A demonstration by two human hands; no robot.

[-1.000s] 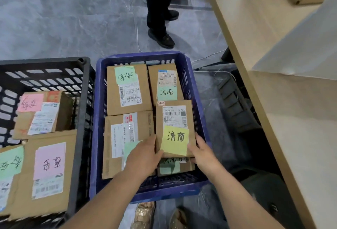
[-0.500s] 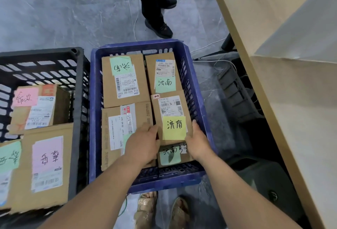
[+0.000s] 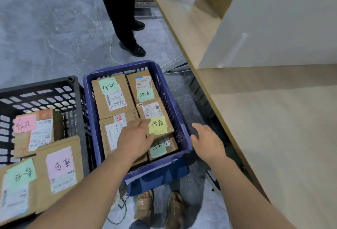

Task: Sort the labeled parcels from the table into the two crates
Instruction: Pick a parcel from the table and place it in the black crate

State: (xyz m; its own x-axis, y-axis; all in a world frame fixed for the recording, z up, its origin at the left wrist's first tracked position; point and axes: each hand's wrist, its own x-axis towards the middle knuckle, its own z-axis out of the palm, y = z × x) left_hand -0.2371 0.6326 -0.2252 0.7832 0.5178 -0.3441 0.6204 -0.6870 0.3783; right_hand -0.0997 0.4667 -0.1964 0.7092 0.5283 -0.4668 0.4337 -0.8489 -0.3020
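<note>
The left hand (image 3: 135, 137) rests with relaxed, nearly straight fingers against the left edge of the yellow-note parcel (image 3: 153, 112). The parcel lies just right of its fingertips inside the blue crate (image 3: 169, 99), overlapping another parcel (image 3: 160, 148) beside the thumb. The right hand (image 3: 207, 142) hangs spread and loose, grasping nothing, and the crate's right wall is just left of its fingertips.

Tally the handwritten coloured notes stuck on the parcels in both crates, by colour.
Green notes: 4
Pink notes: 2
Yellow notes: 1
Total: 7 in view; the left hand covers part of one parcel and could hide another.
</note>
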